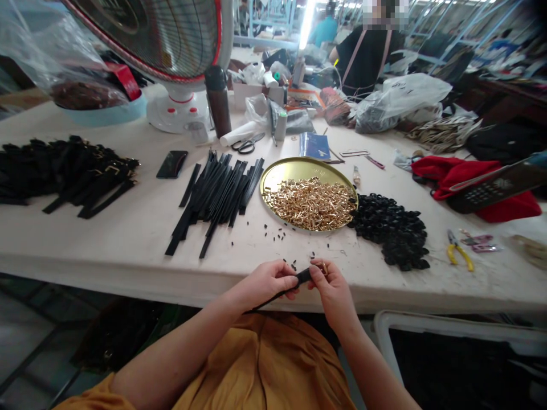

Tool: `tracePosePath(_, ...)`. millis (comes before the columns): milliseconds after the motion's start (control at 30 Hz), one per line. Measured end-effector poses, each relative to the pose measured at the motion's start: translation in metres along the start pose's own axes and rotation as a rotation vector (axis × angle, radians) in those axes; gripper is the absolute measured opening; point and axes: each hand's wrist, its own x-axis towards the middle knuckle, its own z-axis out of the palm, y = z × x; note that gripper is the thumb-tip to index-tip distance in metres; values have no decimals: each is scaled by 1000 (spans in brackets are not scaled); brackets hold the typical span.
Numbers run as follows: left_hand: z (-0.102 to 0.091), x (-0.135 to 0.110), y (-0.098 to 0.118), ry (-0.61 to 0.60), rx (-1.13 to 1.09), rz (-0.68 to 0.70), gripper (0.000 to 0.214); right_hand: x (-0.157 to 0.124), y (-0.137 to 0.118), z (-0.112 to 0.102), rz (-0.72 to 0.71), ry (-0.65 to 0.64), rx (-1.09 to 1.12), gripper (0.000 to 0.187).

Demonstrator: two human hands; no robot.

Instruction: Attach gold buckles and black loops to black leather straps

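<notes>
Near the table's front edge, a narrow black strap runs between my two hands, its tail hanging down to the left. My left hand is closed around it, thumb on top. A gold-coloured buckle sits at the strap's right end, where my right hand pinches strap and buckle between thumb and fingers. Just beyond lie a round gold tray heaped with small gold metal pieces, a pile of black loops and a bundle of black straps.
Finished-looking buckled straps are heaped at left, near a phone. A fan, dark bottle and scissors stand or lie behind. Yellow-handled pliers lie at right. Another person is across the table.
</notes>
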Motion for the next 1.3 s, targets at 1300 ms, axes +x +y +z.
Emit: tracePosePath(1300,-154,103,51,813,1239,-137,27,75,33,-10,-450,207,-755,34)
